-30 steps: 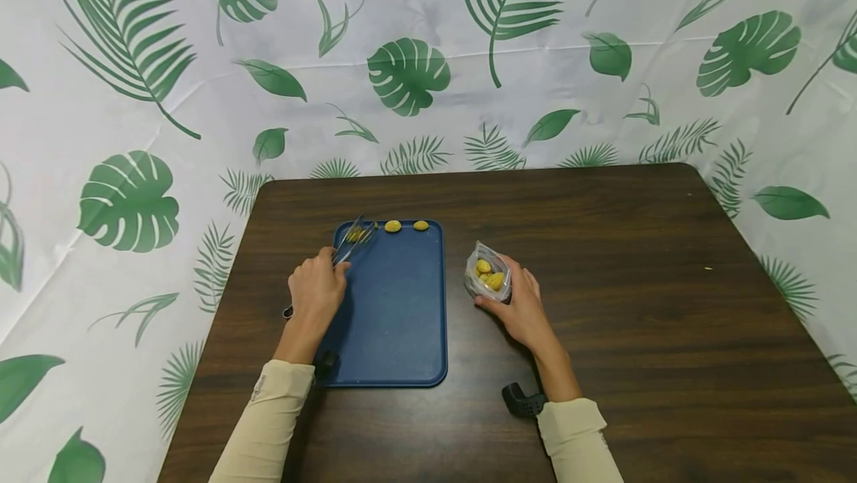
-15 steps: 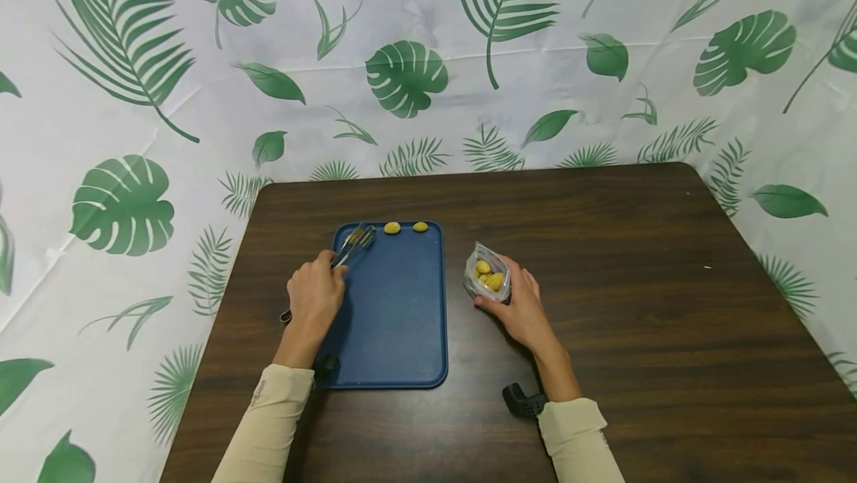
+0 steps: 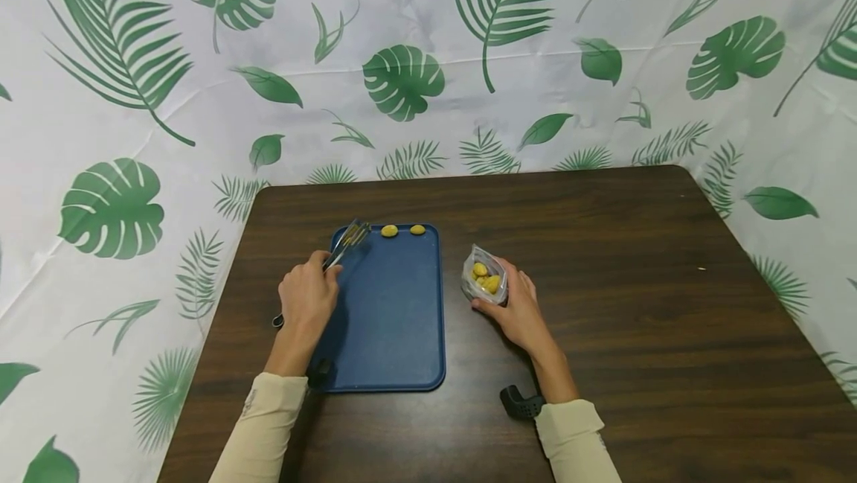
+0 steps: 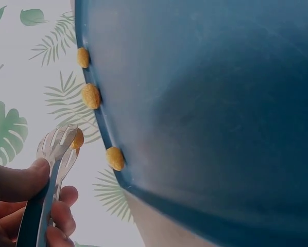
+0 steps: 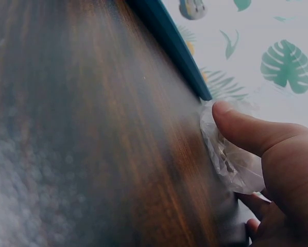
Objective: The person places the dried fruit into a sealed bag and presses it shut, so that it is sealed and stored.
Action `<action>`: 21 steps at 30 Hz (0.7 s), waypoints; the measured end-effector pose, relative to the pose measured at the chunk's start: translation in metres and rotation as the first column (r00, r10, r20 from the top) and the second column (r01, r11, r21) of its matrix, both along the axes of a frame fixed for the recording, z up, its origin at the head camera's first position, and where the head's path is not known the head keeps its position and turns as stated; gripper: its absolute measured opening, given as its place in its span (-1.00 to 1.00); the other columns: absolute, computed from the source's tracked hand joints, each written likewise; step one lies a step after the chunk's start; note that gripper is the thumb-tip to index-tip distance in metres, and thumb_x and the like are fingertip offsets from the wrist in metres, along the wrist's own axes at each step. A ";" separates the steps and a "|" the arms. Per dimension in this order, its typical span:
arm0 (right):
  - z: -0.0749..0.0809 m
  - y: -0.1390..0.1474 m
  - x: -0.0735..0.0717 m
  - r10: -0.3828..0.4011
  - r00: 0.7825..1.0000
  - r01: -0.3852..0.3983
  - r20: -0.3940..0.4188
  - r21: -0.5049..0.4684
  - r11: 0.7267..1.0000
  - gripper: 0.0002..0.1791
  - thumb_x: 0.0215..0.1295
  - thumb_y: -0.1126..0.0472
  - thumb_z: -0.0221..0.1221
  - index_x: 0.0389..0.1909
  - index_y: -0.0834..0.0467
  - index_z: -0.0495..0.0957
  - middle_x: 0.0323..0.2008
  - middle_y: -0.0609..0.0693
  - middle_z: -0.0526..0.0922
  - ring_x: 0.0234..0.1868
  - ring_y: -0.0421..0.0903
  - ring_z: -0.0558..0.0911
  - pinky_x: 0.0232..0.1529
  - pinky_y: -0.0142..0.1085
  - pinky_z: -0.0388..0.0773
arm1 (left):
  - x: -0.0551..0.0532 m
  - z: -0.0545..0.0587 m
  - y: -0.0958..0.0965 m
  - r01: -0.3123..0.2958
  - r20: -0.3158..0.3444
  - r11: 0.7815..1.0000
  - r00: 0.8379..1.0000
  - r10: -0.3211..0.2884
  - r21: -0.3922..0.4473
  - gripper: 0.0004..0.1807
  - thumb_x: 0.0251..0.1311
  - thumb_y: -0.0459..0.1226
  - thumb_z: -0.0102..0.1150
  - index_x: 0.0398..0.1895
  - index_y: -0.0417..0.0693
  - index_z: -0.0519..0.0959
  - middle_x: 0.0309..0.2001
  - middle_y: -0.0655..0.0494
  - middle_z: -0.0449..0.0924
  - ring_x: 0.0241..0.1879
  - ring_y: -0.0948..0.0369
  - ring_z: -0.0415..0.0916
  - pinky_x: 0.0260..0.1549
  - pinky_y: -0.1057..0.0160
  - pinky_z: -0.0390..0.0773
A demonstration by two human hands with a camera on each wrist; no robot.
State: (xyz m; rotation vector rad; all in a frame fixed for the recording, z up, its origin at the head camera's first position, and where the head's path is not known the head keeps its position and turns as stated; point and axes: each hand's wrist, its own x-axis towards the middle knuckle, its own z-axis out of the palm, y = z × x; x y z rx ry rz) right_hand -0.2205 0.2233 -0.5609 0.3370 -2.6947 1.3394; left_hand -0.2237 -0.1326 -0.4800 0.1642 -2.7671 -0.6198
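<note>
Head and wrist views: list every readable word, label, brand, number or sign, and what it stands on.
Readable text: none.
Left sleeve: a small mark near the cuff, too small to read.
Right sleeve: a small dark mark at its edge, also unreadable.
Tray, tongs, clear bag: no lettering visible.
Backdrop: leaf prints only.
</note>
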 end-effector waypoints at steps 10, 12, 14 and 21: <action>-0.001 -0.001 0.000 -0.012 1.000 0.012 0.019 -0.005 1.000 -0.01 0.14 0.10 0.52 0.50 0.19 0.19 0.31 0.27 0.53 0.41 0.30 0.34 0.51 0.23 -0.11 | 0.005 0.010 -0.001 -0.010 -0.067 1.000 0.998 0.012 0.020 -0.67 0.34 -0.19 0.31 0.04 -0.22 0.66 -0.28 -0.36 0.75 -0.36 -0.34 0.68 -0.36 -0.31 0.56; 0.000 -0.001 0.000 -0.012 1.000 0.012 0.026 -0.004 1.000 -0.01 0.15 0.10 0.52 0.50 0.19 0.18 0.31 0.27 0.52 0.41 0.30 0.34 0.52 0.22 -0.11 | 0.006 0.013 -0.001 -0.015 -0.083 1.000 0.996 0.017 0.023 -0.68 0.33 -0.19 0.32 0.03 -0.21 0.66 -0.29 -0.36 0.75 -0.37 -0.34 0.67 -0.37 -0.31 0.55; 0.000 -0.001 0.000 -0.014 1.000 0.014 0.028 -0.005 1.000 -0.02 0.14 0.09 0.52 0.50 0.18 0.19 0.31 0.27 0.52 0.40 0.29 0.35 0.52 0.21 -0.11 | 0.006 0.015 -0.001 -0.017 -0.094 1.000 0.995 0.019 0.027 -0.68 0.32 -0.19 0.33 0.03 -0.20 0.66 -0.30 -0.36 0.75 -0.38 -0.35 0.67 -0.38 -0.31 0.54; 0.002 -0.001 0.001 -0.011 1.000 0.012 0.021 -0.013 1.000 0.00 0.13 0.10 0.53 0.50 0.20 0.19 0.31 0.27 0.53 0.39 0.29 0.38 0.53 0.21 -0.12 | 0.010 0.023 0.001 -0.011 -0.103 0.999 0.995 0.014 0.031 -0.66 0.33 -0.17 0.32 0.05 -0.18 0.66 -0.30 -0.35 0.75 -0.38 -0.34 0.67 -0.39 -0.30 0.54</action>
